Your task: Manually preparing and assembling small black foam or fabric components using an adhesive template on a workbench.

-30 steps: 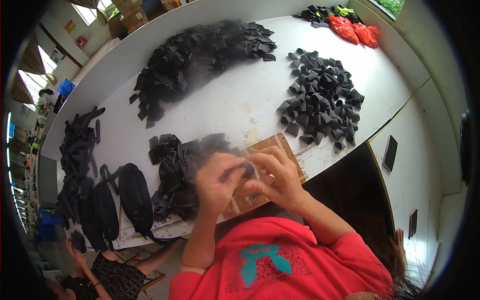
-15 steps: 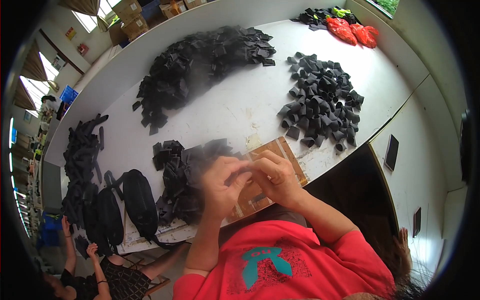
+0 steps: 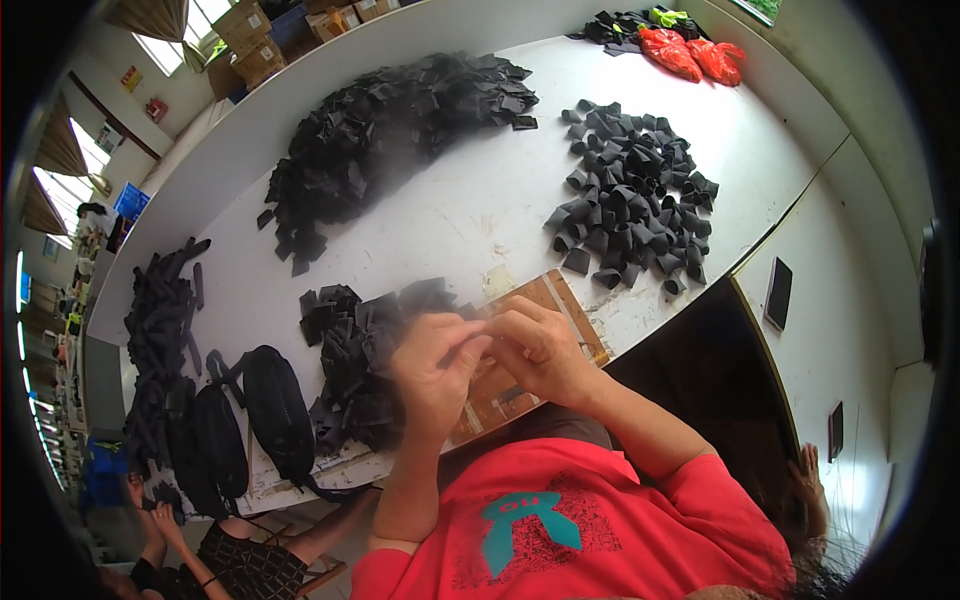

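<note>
My left hand (image 3: 432,368) and my right hand (image 3: 538,350) meet at the fingertips above a brown wooden board (image 3: 562,300) at the table's near edge. Both are closed in a pinch. Whatever lies between the fingers is hidden by them and blurred. Just left of my left hand is a heap of small black fabric pieces (image 3: 340,320), partly covered by that hand. Beyond my right hand, to the right, lies a spread of black pieces curled into short loops (image 3: 630,200).
A large pile of flat black pieces (image 3: 370,130) fills the back. Black strips (image 3: 155,330) and black pouches (image 3: 278,415) lie left, near a co-worker's hands (image 3: 165,520). Red plastic bags (image 3: 670,55) sit far right. A phone (image 3: 778,293) lies on the right-hand surface.
My hands keep their pinch at the same place over the board. The whole view has shifted slightly. The co-worker's hands at lower left have moved down and closer together.
</note>
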`<state>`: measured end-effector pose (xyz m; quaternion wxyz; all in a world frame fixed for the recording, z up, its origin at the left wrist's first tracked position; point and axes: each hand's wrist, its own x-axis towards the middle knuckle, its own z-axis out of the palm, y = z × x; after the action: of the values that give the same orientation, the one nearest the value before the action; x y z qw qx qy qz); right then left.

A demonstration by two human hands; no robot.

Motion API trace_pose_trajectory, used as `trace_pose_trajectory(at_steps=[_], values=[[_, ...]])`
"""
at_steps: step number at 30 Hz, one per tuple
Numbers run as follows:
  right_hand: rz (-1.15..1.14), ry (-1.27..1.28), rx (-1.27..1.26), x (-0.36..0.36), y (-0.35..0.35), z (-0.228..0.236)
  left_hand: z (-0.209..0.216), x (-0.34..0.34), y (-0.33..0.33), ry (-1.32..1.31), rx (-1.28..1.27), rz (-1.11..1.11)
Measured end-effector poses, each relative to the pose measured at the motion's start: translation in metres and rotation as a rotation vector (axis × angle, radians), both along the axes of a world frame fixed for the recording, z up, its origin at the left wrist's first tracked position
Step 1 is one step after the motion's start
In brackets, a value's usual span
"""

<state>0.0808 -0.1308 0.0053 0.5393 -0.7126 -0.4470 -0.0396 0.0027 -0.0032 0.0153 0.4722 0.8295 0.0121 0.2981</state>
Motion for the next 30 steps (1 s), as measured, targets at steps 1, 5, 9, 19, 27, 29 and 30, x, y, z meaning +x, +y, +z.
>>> trace_pose_trajectory(at_steps=[1, 5, 9, 19, 27, 29, 30], values=[[-0.001, 0.001, -0.001, -0.002, -0.001, 0.007, -0.002, -0.002, -0.002, -0.027, -0.168, 0.011], [-0.037, -0.001, -0.009, -0.008, 0.000, 0.021, -0.015, -0.007, -0.001, -0.157, -0.889, 0.015], [-0.113, -0.135, 0.023, -0.003, 0.004, 0.012, -0.020, -0.012, -0.002, -0.079, -1.254, -0.078], [-0.097, -0.064, 0.012, -0.006, 0.005, -0.011, -0.018, -0.010, 0.001, -0.047, -0.608, 0.082], [-0.042, 0.022, 0.029, -0.007, 0.005, 0.009, 0.000, -0.005, 0.012, 0.108, -0.504, -0.143], [-0.051, 0.027, 0.014, -0.007, 0.005, 0.003, -0.004, -0.005, 0.013, 0.078, -0.564, -0.167], [-0.059, 0.031, 0.000, -0.008, 0.005, -0.001, -0.006, -0.006, 0.013, 0.078, -0.503, -0.162]])
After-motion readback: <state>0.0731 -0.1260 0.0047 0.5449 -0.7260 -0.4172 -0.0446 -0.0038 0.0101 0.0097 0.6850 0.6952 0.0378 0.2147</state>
